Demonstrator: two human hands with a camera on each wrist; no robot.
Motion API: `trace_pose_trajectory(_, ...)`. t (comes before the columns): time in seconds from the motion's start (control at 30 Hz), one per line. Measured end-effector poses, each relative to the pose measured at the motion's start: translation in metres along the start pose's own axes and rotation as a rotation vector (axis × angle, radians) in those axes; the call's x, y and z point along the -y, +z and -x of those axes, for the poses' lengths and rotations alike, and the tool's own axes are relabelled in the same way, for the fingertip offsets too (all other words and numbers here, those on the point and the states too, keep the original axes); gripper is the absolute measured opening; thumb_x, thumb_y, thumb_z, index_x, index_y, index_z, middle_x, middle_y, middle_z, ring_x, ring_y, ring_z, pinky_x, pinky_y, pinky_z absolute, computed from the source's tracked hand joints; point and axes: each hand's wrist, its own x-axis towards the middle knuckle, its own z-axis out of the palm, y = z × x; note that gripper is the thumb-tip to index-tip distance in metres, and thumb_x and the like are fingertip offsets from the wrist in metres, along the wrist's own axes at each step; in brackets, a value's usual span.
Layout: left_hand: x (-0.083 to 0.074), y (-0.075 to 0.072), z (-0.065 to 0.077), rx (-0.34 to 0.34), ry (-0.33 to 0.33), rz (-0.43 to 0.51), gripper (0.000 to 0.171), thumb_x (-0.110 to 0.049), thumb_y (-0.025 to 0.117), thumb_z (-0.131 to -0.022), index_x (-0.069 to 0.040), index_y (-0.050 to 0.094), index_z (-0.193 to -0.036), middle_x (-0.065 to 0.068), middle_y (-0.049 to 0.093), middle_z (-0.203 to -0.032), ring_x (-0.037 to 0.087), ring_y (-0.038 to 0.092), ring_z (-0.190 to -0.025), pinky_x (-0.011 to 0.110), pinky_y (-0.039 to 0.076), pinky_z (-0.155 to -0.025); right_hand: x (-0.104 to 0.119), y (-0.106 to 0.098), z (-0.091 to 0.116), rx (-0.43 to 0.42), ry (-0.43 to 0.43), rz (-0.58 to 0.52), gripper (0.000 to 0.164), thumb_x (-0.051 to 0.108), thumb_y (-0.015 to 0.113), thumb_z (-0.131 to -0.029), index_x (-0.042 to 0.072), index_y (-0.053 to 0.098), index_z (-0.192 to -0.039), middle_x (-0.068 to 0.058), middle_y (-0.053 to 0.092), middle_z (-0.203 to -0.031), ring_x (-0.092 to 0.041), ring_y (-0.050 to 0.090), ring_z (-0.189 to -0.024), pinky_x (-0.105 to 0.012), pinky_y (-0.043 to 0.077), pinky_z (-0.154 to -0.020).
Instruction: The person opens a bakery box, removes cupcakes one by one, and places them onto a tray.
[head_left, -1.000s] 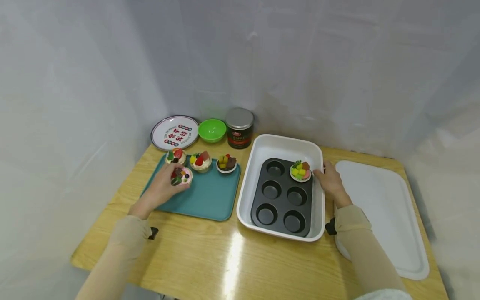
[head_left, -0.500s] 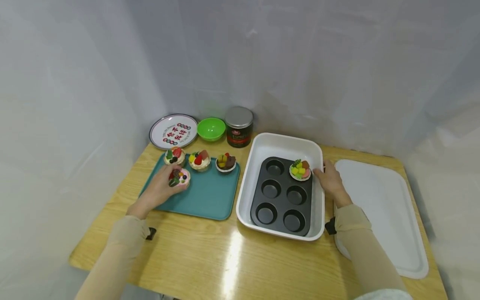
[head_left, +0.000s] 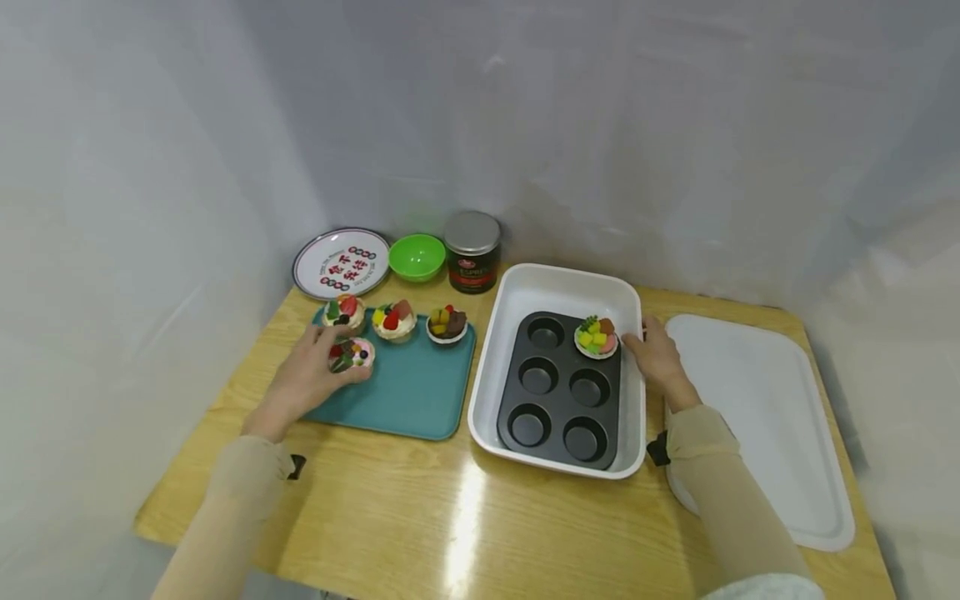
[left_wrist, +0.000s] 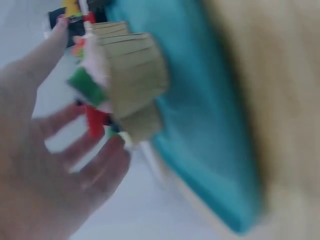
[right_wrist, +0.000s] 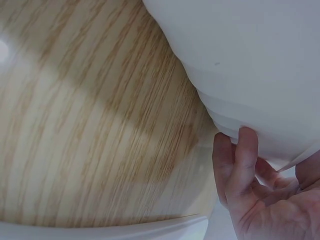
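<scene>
In the head view my left hand [head_left: 303, 379] is around a pink-topped fruit cupcake [head_left: 360, 353] on the teal tray [head_left: 412, 396]. Its thumb and fingers are spread, and the left wrist view has the fingers stretched out beside the cupcake's pale ribbed cup [left_wrist: 137, 70]. My right hand [head_left: 658, 360] grips the right rim of a white tub [head_left: 555, 290]; curled fingers [right_wrist: 246, 155] show beneath that rim in the right wrist view. Inside the tub lies a black muffin tin [head_left: 564, 382], with a fruit cupcake [head_left: 596, 340] in its back right cup.
Along the tray's back edge sit a strawberry cupcake [head_left: 343, 312], a cream cupcake [head_left: 394, 322] and a chocolate one [head_left: 447, 326]. Behind them stand a printed plate [head_left: 341, 263], a green bowl [head_left: 417, 258] and a can [head_left: 472, 252]. A flat white tray [head_left: 757, 433] lies at right.
The left thumb and fingers have spread apart around the pink cupcake, and that hand has drawn slightly left. The right hand stays on the tub's rim. The head view has shifted a little.
</scene>
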Motion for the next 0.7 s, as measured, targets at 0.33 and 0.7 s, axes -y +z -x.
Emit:
trace_pose_trajectory(0.33,-0.124,-0.009,-0.031,-0.08,0.253,0.123,0.064,-0.038,0.066,-0.104,-0.01,0.045,-0.157,0.016,0.047,-0.159,0.037,0.045,-0.147,0.059,0.038,-0.122,0.0,0.002,-0.003,-0.001,-0.01,0.005,0.057,0.028,0.044,-0.11,-0.007,0.034,-0.154,-0.034,0.046,-0.155,-0.05,0.048,-0.14,-0.063,0.044,-0.116)
trace_pose_trajectory(0.7,-0.238,0.048,-0.079,0.171,0.524,0.187,0.067,-0.034,0.067,-0.104,-0.009,0.041,-0.16,0.012,0.045,-0.164,0.03,0.043,-0.153,0.047,0.036,-0.127,0.004,0.007,0.0,0.001,0.0,-0.025,0.056,0.027,0.044,-0.111,-0.005,0.033,-0.156,-0.032,0.045,-0.156,-0.048,0.048,-0.141,-0.061,0.044,-0.116)
